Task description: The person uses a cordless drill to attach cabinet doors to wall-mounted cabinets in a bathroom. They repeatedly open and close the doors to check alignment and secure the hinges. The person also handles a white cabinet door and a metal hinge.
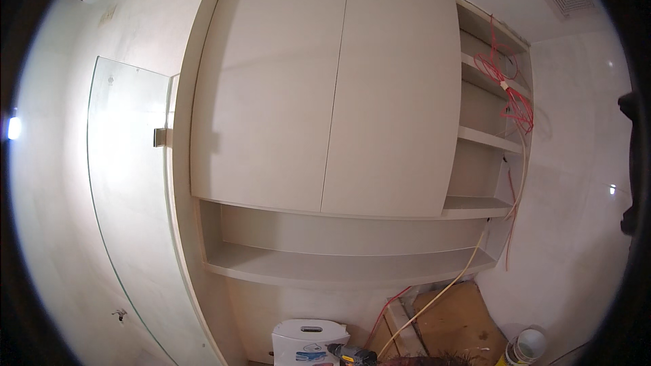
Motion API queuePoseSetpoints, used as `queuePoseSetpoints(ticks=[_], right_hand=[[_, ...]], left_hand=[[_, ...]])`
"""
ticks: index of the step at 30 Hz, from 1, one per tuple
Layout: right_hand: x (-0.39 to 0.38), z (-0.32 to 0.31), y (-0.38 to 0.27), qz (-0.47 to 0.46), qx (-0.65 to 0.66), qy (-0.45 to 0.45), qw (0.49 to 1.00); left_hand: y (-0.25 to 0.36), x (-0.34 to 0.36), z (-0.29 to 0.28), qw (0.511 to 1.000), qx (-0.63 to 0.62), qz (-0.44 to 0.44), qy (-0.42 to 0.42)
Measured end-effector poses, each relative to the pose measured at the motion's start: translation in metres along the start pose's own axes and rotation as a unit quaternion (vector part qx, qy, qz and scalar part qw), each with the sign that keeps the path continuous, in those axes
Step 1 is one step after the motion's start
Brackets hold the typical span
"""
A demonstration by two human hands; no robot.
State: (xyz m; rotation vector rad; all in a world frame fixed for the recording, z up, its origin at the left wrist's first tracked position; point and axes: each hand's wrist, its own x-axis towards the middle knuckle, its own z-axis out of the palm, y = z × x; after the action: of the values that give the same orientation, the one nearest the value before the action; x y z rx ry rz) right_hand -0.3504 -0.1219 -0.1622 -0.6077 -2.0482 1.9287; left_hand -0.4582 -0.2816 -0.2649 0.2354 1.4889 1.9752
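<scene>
Neither of my hands shows in the head view. Along the lower edge a dark power drill (356, 354) is partly in sight, its lower part cut off by the frame; whether anything grips it is hidden. Just behind it stands a white piece (308, 331) with a slot near its top and a coloured picture on its front. Above them hangs a pale wall cabinet (271, 81) with two closed doors. Below its doors runs a long open shelf (339, 266).
Bundled red wires (517, 105) hang over the side shelves (488, 137). A pale cable (441, 295) trails downward past a brown board (454, 318). An open bucket (529, 344) stands at lower right. On the left is a glass panel (129, 163) with a metal hinge (160, 137).
</scene>
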Motion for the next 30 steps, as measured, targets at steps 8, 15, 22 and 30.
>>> queuePoseSetpoints(ticks=[8, 15, 22, 30], right_hand=[[0.003, -0.004, 0.005, -0.006, -0.029, -0.018, 0.999], [0.000, -0.009, 0.016, -0.102, -0.126, -0.027, 0.986], [-0.015, -0.009, 0.020, 0.006, -0.150, -0.028, 0.988], [-0.022, -0.007, 0.007, 0.014, -0.175, -0.049, 0.983]], left_hand=[[0.000, -0.009, 0.006, 1.000, 0.004, -0.008, -0.008], [0.012, -0.023, 0.011, 0.999, -0.005, -0.021, -0.041], [0.022, -0.028, 0.012, 0.998, -0.018, -0.043, -0.041], [0.030, -0.046, 0.013, 0.992, -0.044, -0.039, -0.108]])
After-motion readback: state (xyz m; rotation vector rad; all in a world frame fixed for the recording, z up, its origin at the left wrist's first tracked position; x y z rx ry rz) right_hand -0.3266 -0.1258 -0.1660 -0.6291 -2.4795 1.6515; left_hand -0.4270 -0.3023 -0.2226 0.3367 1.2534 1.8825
